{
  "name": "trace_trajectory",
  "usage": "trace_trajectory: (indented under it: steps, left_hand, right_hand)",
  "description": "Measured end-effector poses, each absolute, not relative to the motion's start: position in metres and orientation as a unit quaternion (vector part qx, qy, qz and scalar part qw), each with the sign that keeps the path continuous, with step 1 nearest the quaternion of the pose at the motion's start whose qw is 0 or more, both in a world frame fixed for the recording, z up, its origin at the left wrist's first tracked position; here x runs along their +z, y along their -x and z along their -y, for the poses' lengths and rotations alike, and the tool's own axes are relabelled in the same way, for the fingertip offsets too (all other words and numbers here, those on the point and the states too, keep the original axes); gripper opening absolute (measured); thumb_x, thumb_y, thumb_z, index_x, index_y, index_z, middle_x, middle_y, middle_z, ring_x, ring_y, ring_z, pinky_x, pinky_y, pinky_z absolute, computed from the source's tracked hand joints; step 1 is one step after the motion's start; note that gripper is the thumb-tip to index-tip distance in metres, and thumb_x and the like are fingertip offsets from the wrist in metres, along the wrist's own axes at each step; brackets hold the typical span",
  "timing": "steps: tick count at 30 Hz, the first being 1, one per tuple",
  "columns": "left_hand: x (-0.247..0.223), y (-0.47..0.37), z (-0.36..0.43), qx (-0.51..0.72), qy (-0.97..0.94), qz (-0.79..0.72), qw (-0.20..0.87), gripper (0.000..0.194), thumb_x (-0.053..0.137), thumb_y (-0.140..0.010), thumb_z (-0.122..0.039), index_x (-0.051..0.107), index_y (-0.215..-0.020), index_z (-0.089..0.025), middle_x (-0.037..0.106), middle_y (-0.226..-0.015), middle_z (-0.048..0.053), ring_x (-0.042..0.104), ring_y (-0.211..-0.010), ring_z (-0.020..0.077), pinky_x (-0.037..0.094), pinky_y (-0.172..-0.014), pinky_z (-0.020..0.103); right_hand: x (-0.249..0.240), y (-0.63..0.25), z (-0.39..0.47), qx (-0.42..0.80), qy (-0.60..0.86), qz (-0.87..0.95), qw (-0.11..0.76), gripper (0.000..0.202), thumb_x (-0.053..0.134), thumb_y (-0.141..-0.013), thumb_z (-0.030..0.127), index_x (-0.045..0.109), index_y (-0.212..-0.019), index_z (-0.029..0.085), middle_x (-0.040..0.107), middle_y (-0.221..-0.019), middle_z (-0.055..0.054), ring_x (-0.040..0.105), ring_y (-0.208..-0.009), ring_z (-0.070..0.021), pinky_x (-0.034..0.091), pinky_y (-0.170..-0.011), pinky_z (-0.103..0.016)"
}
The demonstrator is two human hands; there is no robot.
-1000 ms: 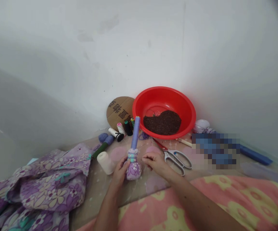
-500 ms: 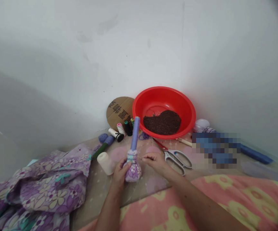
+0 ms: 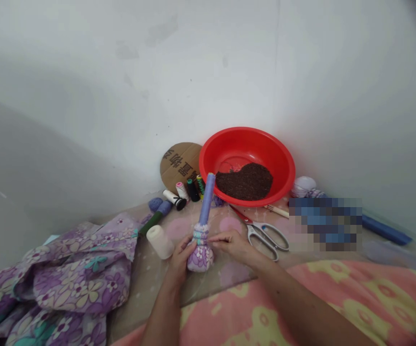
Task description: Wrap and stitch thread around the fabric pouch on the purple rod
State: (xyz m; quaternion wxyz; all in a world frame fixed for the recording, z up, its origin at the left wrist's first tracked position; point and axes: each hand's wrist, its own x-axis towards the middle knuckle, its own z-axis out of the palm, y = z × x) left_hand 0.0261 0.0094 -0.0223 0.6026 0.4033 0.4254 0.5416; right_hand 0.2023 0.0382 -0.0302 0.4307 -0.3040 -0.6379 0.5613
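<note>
My left hand [image 3: 181, 254] is closed around the left side of a floral cloth bundle [image 3: 201, 258] with a long handle. The lilac-wrapped handle [image 3: 208, 199] rises from its gathered neck and tilts slightly right. My right hand [image 3: 231, 244] pinches close to the right side of that neck; what its fingertips hold is too fine to make out. Left of the bundle lies a cream thread cone [image 3: 160, 242]. Grey-handled scissors [image 3: 262, 234] with a red blade part rest beyond my right hand.
A red basin [image 3: 246, 139] holding dark grains stands against the wall, beside a round cardboard piece [image 3: 179, 163]. Several thread spools [image 3: 192, 191] stand before them. Floral cloth [image 3: 78, 278] is heaped at left, a pink-yellow blanket [image 3: 355, 298] in front. A blurred patch [image 3: 325, 223] covers something at right.
The handle leans a little more to the right. My right fingertips have come in closer to the neck of the bundle. My left hand keeps its grip.
</note>
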Motion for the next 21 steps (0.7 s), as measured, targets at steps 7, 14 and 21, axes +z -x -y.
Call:
trace_trajectory:
  steps: [7, 14, 21]
  left_hand:
    - [-0.0203, -0.0265, -0.0089, 0.547, -0.403, -0.428, 0.596, 0.031, 0.068, -0.062, -0.028, 0.064, -0.089, -0.013, 0.067, -0.080, 0.005, 0.061, -0.068, 0.0148, 0.045, -0.064, 0.024]
    - [-0.0210, -0.0261, -0.0086, 0.546, -0.405, -0.430, 0.595, 0.031, 0.068, -0.062, -0.028, 0.064, -0.090, -0.015, 0.067, -0.082, 0.004, 0.061, -0.069, 0.0156, 0.045, -0.065, 0.024]
    - [-0.0208, -0.0251, -0.0088, 0.544, -0.409, -0.437, 0.588, 0.030, 0.068, -0.063, -0.028, 0.065, -0.090, -0.015, 0.068, -0.081, 0.004, 0.061, -0.070, 0.0153, 0.045, -0.066, 0.024]
  right_hand:
    - [-0.0319, -0.2030, -0.0378, 0.564, 0.306, 0.636, 0.429, 0.027, 0.061, -0.067, 0.029, 0.069, -0.090, 0.016, 0.068, -0.092, -0.007, 0.062, -0.085, -0.0217, 0.045, -0.080, -0.034]
    - [-0.0350, -0.2048, -0.0399, 0.530, 0.311, 0.675, 0.409, 0.028, 0.059, -0.070, 0.029, 0.068, -0.093, 0.016, 0.068, -0.093, -0.007, 0.062, -0.085, -0.0226, 0.046, -0.079, -0.034]
    - [-0.0387, -0.2028, -0.0411, 0.506, 0.309, 0.686, 0.422, 0.027, 0.057, -0.072, 0.027, 0.068, -0.094, 0.017, 0.068, -0.093, -0.007, 0.063, -0.085, -0.0220, 0.047, -0.078, -0.033]
